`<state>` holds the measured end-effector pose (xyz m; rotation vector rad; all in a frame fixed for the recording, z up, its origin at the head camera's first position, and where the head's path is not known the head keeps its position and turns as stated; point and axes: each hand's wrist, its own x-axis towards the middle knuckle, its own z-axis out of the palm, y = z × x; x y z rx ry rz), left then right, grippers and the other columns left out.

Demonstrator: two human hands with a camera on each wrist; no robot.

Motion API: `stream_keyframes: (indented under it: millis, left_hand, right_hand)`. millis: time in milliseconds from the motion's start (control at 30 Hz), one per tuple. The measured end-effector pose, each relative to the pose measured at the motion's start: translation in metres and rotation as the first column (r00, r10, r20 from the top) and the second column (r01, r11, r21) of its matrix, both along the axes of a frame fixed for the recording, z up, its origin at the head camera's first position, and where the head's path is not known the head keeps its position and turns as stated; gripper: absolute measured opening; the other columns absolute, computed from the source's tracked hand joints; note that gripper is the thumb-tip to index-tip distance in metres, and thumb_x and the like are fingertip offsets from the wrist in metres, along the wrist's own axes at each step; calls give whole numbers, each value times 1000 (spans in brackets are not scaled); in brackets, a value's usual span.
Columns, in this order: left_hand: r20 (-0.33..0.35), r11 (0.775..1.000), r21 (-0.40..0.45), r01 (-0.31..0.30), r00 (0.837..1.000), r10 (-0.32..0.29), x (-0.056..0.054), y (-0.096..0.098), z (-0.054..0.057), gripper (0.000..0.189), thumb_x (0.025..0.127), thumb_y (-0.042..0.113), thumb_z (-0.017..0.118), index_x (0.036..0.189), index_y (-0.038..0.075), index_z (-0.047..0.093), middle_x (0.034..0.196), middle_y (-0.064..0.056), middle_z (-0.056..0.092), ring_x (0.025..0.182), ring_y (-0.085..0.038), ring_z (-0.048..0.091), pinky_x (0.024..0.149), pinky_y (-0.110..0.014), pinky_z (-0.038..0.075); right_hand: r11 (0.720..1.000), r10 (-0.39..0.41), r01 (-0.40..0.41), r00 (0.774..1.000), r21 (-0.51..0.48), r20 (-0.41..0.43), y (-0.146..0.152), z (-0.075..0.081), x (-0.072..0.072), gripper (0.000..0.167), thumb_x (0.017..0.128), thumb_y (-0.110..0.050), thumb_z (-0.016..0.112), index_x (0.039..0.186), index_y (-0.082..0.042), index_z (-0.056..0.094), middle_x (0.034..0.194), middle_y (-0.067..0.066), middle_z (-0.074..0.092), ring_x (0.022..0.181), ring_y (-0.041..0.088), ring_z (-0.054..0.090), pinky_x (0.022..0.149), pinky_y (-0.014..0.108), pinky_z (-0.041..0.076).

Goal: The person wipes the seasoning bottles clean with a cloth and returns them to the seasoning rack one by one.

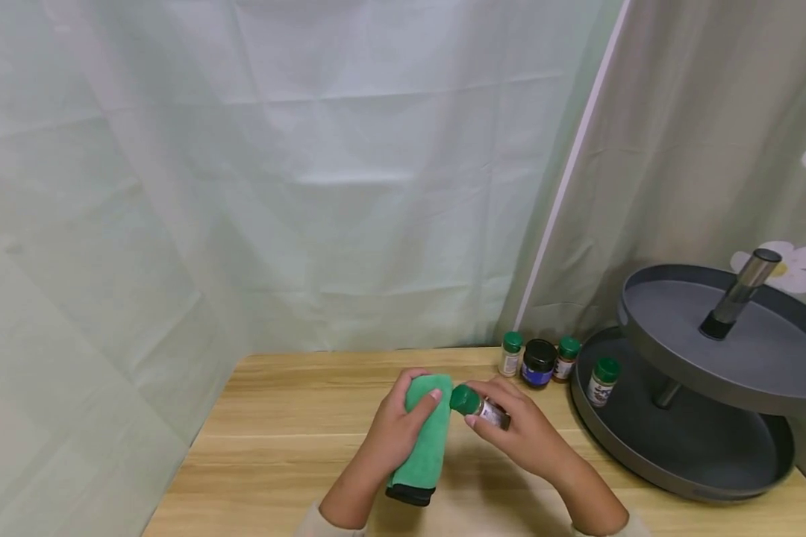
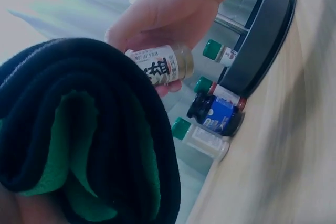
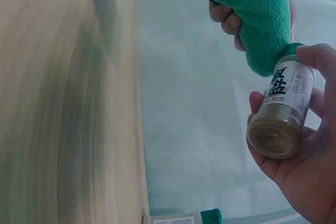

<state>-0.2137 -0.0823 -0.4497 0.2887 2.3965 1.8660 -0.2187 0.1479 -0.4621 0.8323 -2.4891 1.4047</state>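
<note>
My left hand [image 1: 398, 429] grips a folded green cloth [image 1: 430, 444] with a black edge, thumb laid across its front. In the left wrist view the black-edged end of the cloth [image 2: 84, 129] fills the near side, showing its rolled layers. My right hand [image 1: 520, 421] holds a small spice jar [image 1: 490, 410] with a green cap, tilted so the cap points at the cloth. In the right wrist view the jar [image 3: 286, 100] shows its white label and glass base, and its green cap [image 3: 292, 50] meets the cloth's end. Both hands are above the wooden table [image 1: 295, 418].
At the table's back edge stand a green-capped jar [image 1: 510, 354], a black-lidded jar [image 1: 539, 363] with a blue label, and another green-capped jar [image 1: 566, 359]. A two-tier grey turntable rack [image 1: 712, 440] occupies the right, with one green-capped jar [image 1: 602, 382] on its lower tier. Curtains [image 1: 389, 186] hang behind.
</note>
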Motion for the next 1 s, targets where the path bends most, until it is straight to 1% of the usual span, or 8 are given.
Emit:
stream_keyframes:
  millis: [200, 267, 367, 467, 633, 767, 867, 1000]
  left_hand:
    - [-52, 999, -51, 0, 999, -2, -1, -2, 2, 39, 98, 51, 62, 131, 32, 54, 113, -7, 60, 87, -20, 61, 68, -37, 54]
    - [-73, 997, -71, -8, 997, 3, -1, -3, 3, 37, 97, 50, 63, 128, 33, 56, 113, -5, 60, 88, -20, 60, 68, -36, 54]
    - [-108, 994, -107, -21, 994, 10, 0, -3, 5, 37, 95, 51, 65, 127, 33, 58, 115, -1, 60, 93, -19, 59, 70, -35, 54]
    - [-145, 988, -152, -37, 989, 15, 1, -3, 7, 35, 95, 52, 66, 125, 34, 60, 117, 3, 60, 96, -18, 57, 72, -34, 53]
    - [-185, 977, -207, -41, 983, 2, 3, -3, 8, 38, 94, 53, 66, 126, 32, 61, 117, 6, 59, 96, -16, 57, 72, -31, 52]
    - [-191, 973, -228, -27, 981, -18, 5, -1, 9, 38, 94, 54, 66, 126, 33, 62, 115, 6, 58, 94, -16, 56, 71, -29, 51]
    - [-192, 971, -238, -13, 981, -34, 7, 0, 10, 40, 94, 55, 65, 127, 33, 62, 114, 6, 58, 94, -16, 56, 72, -30, 50]
    - [-184, 971, -241, 6, 982, -52, 8, 2, 10, 41, 94, 55, 65, 128, 32, 61, 115, 6, 57, 94, -16, 56, 73, -30, 50]
  right_hand:
    - [999, 53, -53, 998, 1, 34, 0, 2, 2, 37, 95, -27, 72, 131, -26, 64, 123, 1, 70, 89, 4, 64, 71, 24, 56]
    - [997, 77, -78, 996, 13, 47, 0, 3, 3, 35, 95, -28, 71, 129, -28, 65, 122, 0, 71, 88, 4, 65, 71, 24, 57]
    - [994, 104, -107, 992, 38, 68, -1, 5, 3, 32, 95, -29, 71, 127, -31, 66, 121, -4, 71, 88, 4, 65, 72, 24, 57]
    - [989, 133, -138, 988, 56, 82, -2, 5, 4, 32, 95, -29, 71, 126, -32, 66, 119, -6, 71, 87, 4, 65, 72, 24, 57]
    - [980, 173, -181, 980, 80, 101, -1, 1, 3, 31, 96, -28, 70, 127, -28, 67, 117, -2, 72, 85, 2, 64, 69, 23, 56]
    - [982, 147, -158, 983, 104, 108, -1, 0, 2, 31, 95, -28, 69, 126, -28, 67, 117, -2, 72, 84, 2, 64, 68, 23, 56]
    - [986, 80, -94, 991, 138, 108, -1, 0, 2, 31, 95, -31, 69, 126, -26, 68, 121, -1, 72, 85, 1, 64, 69, 21, 55]
    - [987, 4, -22, 994, 160, 111, 0, 2, 1, 34, 95, -36, 69, 126, -22, 68, 121, 1, 71, 84, 0, 62, 67, 21, 54]
